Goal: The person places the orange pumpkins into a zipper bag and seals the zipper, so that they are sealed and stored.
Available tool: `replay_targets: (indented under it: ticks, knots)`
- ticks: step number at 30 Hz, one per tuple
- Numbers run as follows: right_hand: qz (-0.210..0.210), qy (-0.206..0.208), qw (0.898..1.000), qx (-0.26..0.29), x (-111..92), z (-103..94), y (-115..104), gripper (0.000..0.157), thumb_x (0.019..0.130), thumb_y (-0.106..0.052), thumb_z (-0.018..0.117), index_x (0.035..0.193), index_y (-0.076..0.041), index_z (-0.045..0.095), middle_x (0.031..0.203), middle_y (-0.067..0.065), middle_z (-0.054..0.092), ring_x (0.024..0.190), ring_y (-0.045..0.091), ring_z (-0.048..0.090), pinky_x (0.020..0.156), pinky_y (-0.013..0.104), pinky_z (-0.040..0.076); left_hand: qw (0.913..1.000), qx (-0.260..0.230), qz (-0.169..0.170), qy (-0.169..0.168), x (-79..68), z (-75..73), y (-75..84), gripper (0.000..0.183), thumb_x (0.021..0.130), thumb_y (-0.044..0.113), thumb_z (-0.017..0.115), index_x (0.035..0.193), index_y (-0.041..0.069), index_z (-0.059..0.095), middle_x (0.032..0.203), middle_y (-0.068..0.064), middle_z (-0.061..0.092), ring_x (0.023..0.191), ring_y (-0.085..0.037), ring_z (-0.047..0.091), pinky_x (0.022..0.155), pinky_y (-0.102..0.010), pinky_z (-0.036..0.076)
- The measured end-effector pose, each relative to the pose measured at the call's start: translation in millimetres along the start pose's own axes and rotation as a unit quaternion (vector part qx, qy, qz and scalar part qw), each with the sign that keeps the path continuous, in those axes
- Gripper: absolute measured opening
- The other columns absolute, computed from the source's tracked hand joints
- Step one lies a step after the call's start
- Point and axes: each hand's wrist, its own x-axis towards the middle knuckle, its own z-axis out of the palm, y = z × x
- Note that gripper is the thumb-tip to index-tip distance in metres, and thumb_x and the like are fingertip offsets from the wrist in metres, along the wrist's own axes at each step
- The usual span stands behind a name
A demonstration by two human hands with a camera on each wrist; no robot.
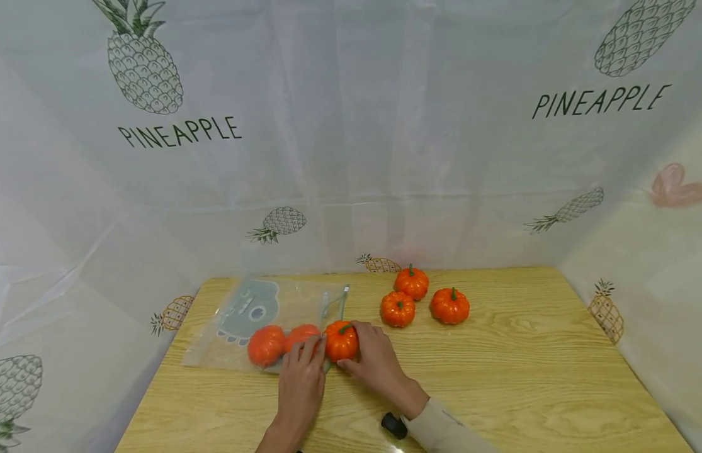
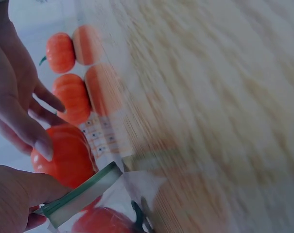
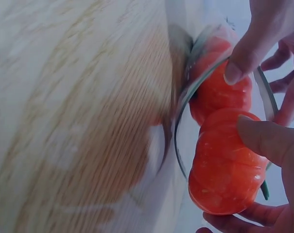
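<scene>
A clear zip bag [image 1: 302, 296] with a grey-green cartoon print lies flat at the left of the table. Two small orange pumpkins [image 1: 266, 346] show through its film. My left hand [image 1: 301, 384] pinches the bag's mouth, whose green-edged rim [image 3: 181, 126] stands apart as a loop in the right wrist view. At that mouth, my right hand [image 1: 379, 365] grips another small pumpkin [image 1: 340, 343] with a green stem, thumb on one side and fingers on the other. In the right wrist view this pumpkin [image 3: 227, 167] overlaps the opening, with a bagged pumpkin behind it.
Three more pumpkins [image 1: 398, 309] sit in a group at the back of the wooden table [image 1: 526, 371], right of the bag. A pineapple-printed plastic sheet [image 1: 351, 157] hangs behind and beside the table. A black object [image 1: 393, 426] is by the right sleeve.
</scene>
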Motion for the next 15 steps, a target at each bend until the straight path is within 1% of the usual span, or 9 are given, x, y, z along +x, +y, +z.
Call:
replay_targets:
  ticks: [6,13,15]
  knots:
    - [-0.007,-0.019,1.0,0.002,5.9,7.2,-5.7,0.074,0.082,-0.022,0.093,0.14,0.003,0.056,0.133,0.017,0.065,0.12,0.038,0.06,0.099,0.055,0.053,1.0,0.0,0.004,0.005,-0.6,0.7,0.0,0.05,0.068,-0.005,0.079,0.118,0.001,0.078,0.12,-0.01,0.068,0.098,-0.031,0.06,0.075,-0.041,0.054]
    - [-0.021,-0.049,0.999,-0.001,13.7,17.2,-6.4,0.073,0.084,-0.027,0.092,0.142,0.001,0.056,0.135,0.015,0.065,0.119,0.034,0.06,0.101,0.052,0.053,1.0,0.002,0.007,0.0,0.4,1.1,0.7,0.053,0.066,-0.001,0.091,0.116,0.002,0.079,0.118,-0.01,0.068,0.099,-0.03,0.061,0.074,-0.041,0.055]
    - [-0.028,-0.055,0.998,-0.003,15.4,20.6,-5.6,0.074,0.085,-0.029,0.091,0.142,0.001,0.056,0.135,0.014,0.065,0.118,0.033,0.061,0.101,0.05,0.053,1.0,0.001,0.005,-0.002,0.4,1.1,1.0,0.053,0.065,-0.001,0.092,0.116,0.002,0.079,0.117,-0.01,0.068,0.099,-0.03,0.061,0.073,-0.041,0.056]
